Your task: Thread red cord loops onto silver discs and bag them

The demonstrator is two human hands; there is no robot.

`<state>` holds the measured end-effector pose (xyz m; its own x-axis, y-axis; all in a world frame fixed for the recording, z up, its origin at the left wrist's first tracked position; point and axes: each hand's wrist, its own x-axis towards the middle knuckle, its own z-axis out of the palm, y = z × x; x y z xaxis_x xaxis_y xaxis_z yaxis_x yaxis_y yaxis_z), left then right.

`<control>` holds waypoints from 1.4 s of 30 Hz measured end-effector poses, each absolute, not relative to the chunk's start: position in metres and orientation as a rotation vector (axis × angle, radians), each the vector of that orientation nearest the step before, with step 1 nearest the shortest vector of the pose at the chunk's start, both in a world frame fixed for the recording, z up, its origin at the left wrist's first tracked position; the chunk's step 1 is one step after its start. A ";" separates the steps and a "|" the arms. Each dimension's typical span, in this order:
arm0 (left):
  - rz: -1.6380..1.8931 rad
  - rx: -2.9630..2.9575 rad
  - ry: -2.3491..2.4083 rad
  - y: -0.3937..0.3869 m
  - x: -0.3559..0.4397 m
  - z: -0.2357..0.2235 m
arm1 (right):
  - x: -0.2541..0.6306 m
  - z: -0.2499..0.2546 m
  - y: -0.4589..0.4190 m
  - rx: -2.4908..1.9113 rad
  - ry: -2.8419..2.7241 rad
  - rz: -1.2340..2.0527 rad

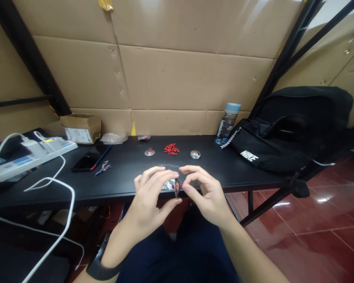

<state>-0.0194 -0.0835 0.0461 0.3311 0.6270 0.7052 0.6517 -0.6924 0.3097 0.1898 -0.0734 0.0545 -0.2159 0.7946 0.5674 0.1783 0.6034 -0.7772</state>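
Clear disc [177,189], on the near side of the red pile [171,148], stands edge-on in the left hand's [149,199] grip; the right hand's [208,193] grip pinches its red tab [181,185]. Probably light, flexible, slippery: best held by the rim.

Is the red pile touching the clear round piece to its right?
Apart: the head view shows black table between the red pile and the clear round piece.

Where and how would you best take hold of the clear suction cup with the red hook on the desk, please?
I'd pinch the red hook from above: it rises from the middle of the suction cup, whose low disc lies on the desk, probably leaving little edge to grip.
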 end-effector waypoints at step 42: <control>-1.479 -2.428 -1.164 -0.083 -0.037 0.055 | 0.207 0.063 -0.067 -0.979 -1.925 0.386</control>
<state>-0.0371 -0.0834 0.0551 0.2501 0.5645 0.7866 0.6316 -0.7109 0.3094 0.2066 -0.0670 0.0635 -0.2682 0.7627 0.5885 0.4772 0.6358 -0.6066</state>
